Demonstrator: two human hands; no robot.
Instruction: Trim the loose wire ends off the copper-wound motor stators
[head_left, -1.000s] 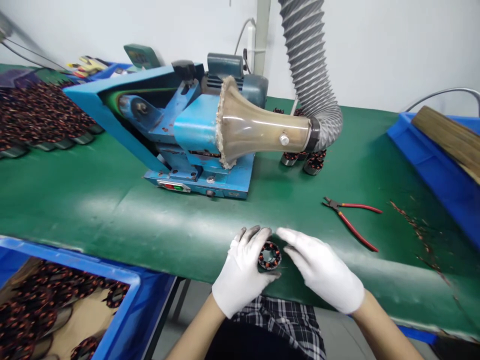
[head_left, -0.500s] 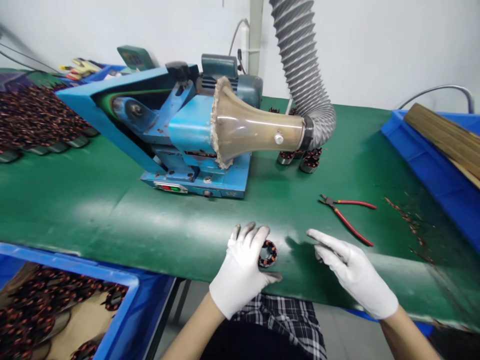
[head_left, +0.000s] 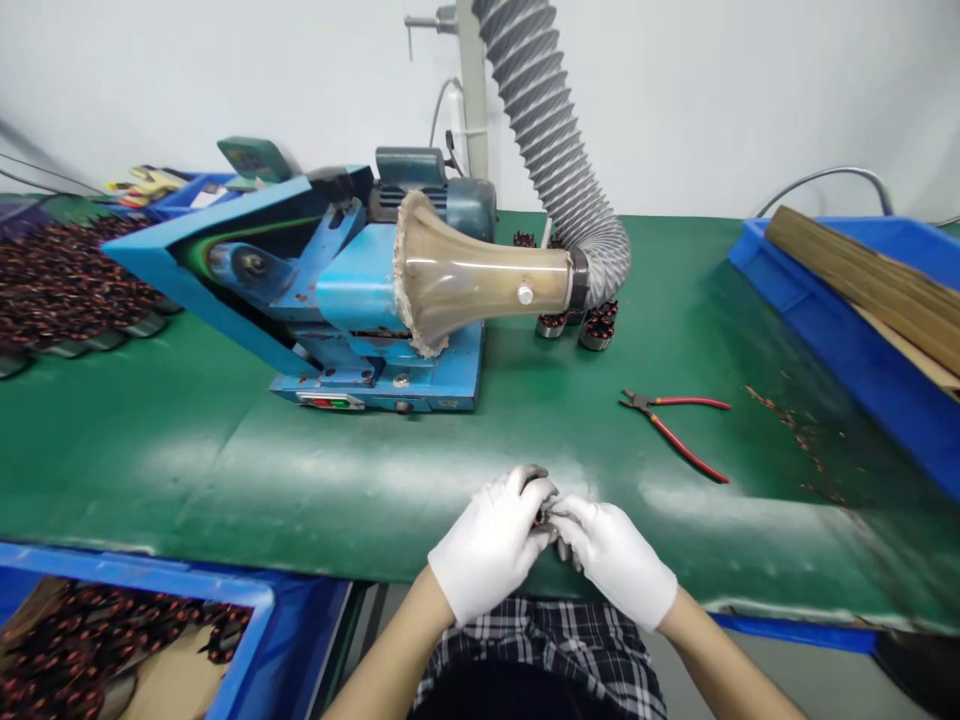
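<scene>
Near the table's front edge, my gloved left hand (head_left: 489,545) is wrapped round a small motor stator (head_left: 538,517), a ring with copper windings. Most of the stator is hidden by the gloves. My gloved right hand (head_left: 611,555) meets it from the right, fingers drawn together against its side; any wire between those fingertips is too small to make out. Red-handled pliers (head_left: 675,430) lie spread on the green table to the right, touched by neither hand.
A blue belt machine (head_left: 375,300) with a funnel hood (head_left: 480,275) and grey hose (head_left: 547,130) stands behind. Several stators (head_left: 598,326) sit under the hose; many more are piled at left (head_left: 67,280). Blue bins (head_left: 840,330) flank me, and copper scraps (head_left: 795,430) lie at right.
My right hand has come left from over the table to the stator, and its fingers have closed there. My left hand has tightened round the stator. The view has shifted slightly.
</scene>
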